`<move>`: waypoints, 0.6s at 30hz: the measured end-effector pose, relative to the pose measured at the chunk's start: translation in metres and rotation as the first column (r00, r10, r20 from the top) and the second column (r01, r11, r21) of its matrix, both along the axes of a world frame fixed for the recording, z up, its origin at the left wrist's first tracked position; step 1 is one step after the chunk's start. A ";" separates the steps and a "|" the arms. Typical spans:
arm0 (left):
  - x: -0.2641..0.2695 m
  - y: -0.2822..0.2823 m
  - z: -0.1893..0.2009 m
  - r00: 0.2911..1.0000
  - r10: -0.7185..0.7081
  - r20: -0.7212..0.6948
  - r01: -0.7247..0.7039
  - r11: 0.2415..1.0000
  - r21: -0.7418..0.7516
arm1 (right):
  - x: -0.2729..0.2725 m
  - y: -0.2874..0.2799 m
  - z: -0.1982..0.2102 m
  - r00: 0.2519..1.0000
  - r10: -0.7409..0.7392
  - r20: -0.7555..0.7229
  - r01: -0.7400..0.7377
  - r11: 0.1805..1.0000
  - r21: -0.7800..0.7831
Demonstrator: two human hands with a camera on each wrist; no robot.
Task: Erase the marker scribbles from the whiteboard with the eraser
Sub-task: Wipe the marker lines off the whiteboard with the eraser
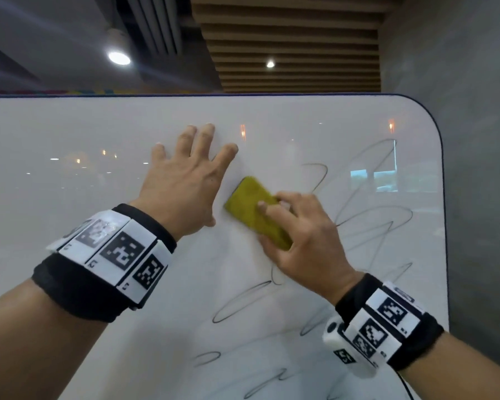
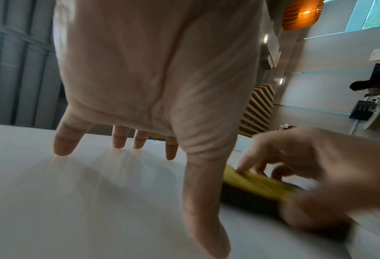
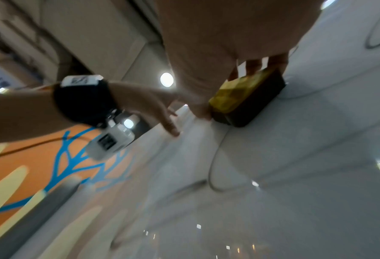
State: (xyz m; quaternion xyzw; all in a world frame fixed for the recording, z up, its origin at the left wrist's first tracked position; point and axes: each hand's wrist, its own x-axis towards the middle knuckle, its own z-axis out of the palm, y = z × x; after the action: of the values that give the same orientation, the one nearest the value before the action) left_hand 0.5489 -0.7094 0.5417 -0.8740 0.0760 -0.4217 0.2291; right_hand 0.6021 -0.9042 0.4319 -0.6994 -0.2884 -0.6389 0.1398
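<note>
On the whiteboard, the eraser lies between the left hand and the scribbles.

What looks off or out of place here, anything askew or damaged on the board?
Nothing stands out. The whiteboard shows no visible damage. The right hand grips the yellow eraser, held tilted against the board, while the left hand presses flat beside it. Marker scribbles remain to the right and below.

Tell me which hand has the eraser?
The right hand: its grip wraps the yellow eraser against the whiteboard. The left hand lies flat, fingers spread, holding nothing.
</note>
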 end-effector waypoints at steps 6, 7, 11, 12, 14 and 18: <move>-0.001 -0.003 -0.001 1.000 0.002 -0.028 -0.003 0.999 -0.032 | 0.008 -0.047 0.039 0.999 -0.009 -0.043 0.019 0.970 0.241; -0.001 -0.005 -0.001 1.000 0.001 -0.031 -0.002 0.999 -0.039 | 0.008 -0.046 0.040 0.999 -0.017 -0.048 0.031 0.951 0.309; 0.000 -0.020 -0.003 1.000 -0.029 -0.003 0.029 1.000 -0.002 | -0.001 -0.018 0.012 1.000 -0.009 -0.026 0.010 0.999 0.047; 0.001 -0.024 -0.004 0.999 -0.036 0.000 0.036 0.999 0.023 | -0.002 -0.016 0.006 0.999 -0.011 -0.030 0.010 0.998 -0.054; 0.004 -0.031 -0.006 0.999 -0.047 0.006 0.046 0.998 0.048 | 0.000 -0.025 0.009 0.999 -0.030 -0.032 0.026 0.993 -0.118; 0.005 -0.035 -0.005 0.999 -0.048 -0.006 0.049 0.998 0.041 | 0.006 -0.051 0.034 0.998 -0.023 -0.050 0.034 0.976 0.216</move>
State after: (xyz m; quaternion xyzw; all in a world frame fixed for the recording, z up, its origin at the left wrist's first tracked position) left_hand 0.5544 -0.7442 0.5362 -0.8681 0.1064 -0.4232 0.2366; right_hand 0.6081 -0.9554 0.4660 -0.6988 -0.2038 -0.6519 0.2125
